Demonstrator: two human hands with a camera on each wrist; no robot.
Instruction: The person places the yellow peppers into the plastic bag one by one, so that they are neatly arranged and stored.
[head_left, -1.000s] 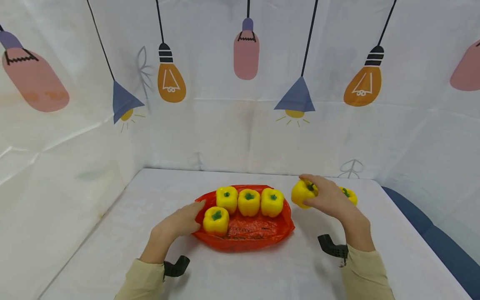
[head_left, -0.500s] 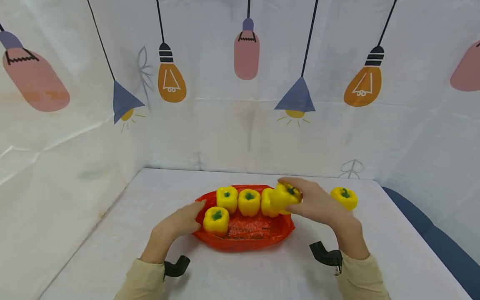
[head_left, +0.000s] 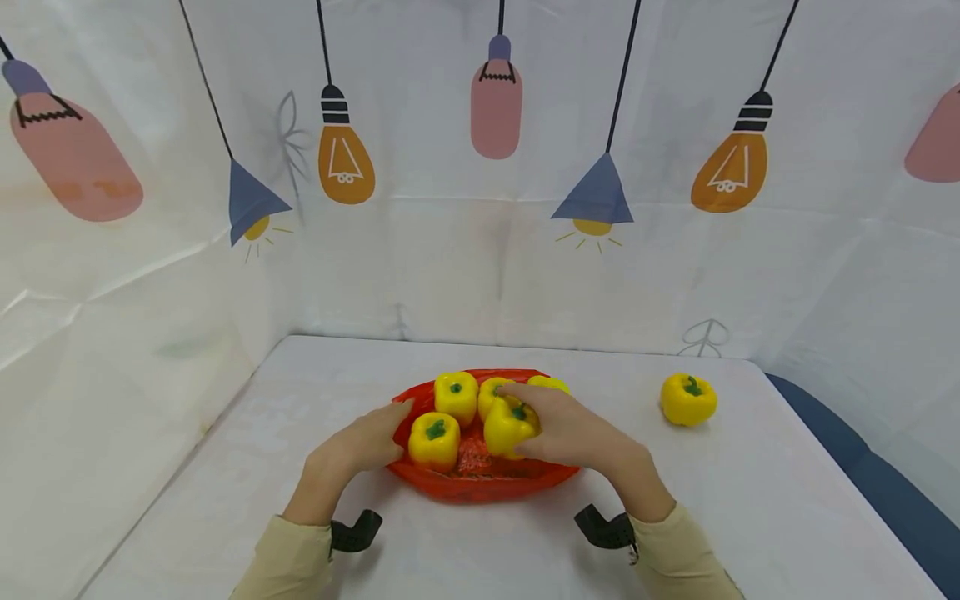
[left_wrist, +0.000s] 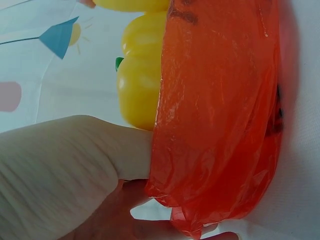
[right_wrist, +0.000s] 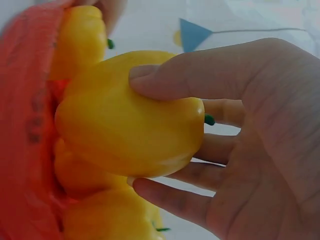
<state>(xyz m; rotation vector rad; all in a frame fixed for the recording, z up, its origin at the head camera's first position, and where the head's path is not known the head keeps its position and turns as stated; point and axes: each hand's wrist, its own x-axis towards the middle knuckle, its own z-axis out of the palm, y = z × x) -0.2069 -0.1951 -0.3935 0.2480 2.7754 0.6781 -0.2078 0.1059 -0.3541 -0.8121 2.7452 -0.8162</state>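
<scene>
My right hand (head_left: 573, 429) holds a yellow bell pepper (head_left: 506, 429) with a green stem over the opening of a red plastic bag (head_left: 480, 490). In the right wrist view the thumb lies on one side of this pepper (right_wrist: 125, 115) and the fingers on the other. At the bag's left end my left hand (head_left: 363, 443) grips the rim, its thumb inside the red plastic (left_wrist: 215, 110) and fingers outside. Several yellow peppers sit in the bag, among them a front-left pepper (head_left: 433, 443) and a back-left pepper (head_left: 455, 395); the right hand partly hides others.
One more yellow pepper (head_left: 687, 400) lies apart on the white table (head_left: 750, 500), to the right. A white sheet printed with lamps (head_left: 495, 275) hangs behind the table. Dark blue seating (head_left: 832, 433) shows past the right edge.
My right hand has carried its pepper leftward from beside the bag to over its middle. The left hand has stayed at the rim, and the lone pepper on the right has come fully into sight.
</scene>
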